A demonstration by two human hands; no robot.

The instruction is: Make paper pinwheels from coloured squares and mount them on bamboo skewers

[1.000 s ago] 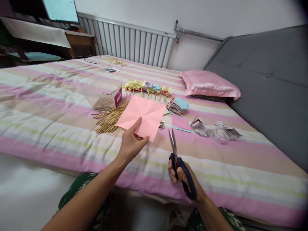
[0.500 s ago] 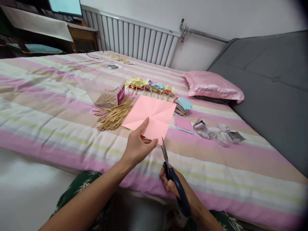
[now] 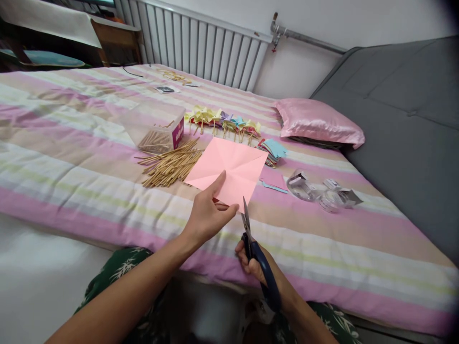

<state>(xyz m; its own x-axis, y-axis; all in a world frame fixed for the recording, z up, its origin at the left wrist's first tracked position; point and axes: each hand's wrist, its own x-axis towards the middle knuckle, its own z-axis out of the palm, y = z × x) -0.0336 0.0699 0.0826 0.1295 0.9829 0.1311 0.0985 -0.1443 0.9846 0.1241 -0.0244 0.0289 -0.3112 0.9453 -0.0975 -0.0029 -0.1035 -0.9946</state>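
Observation:
A square of pink paper [image 3: 238, 172] with diagonal creases is held up over the bed by my left hand [image 3: 208, 210], thumb on top and the other fingers partly hidden beneath. My right hand [image 3: 261, 270] grips a pair of scissors [image 3: 267, 282] with dark blue handles. Their blades are slightly apart at the paper's near corner, one lying over its face. Behind the paper, to the left, a heap of thin wooden sticks [image 3: 168, 167] lies on the striped bedspread. Several paper pinwheels [image 3: 222, 119] on sticks lie further back.
A clear plastic box [image 3: 154, 126] with sticks inside stands left. Right of the paper lie a stack of coloured paper pieces [image 3: 272, 150], pink sheets [image 3: 272, 180] and clear packaging [image 3: 319, 193]. A pink pillow [image 3: 319, 122] rests by the grey headboard [image 3: 394, 105].
The view has tilted down a little. Both hands, with the paper and the scissors, have shifted only slightly; the blades still sit at the paper's near corner.

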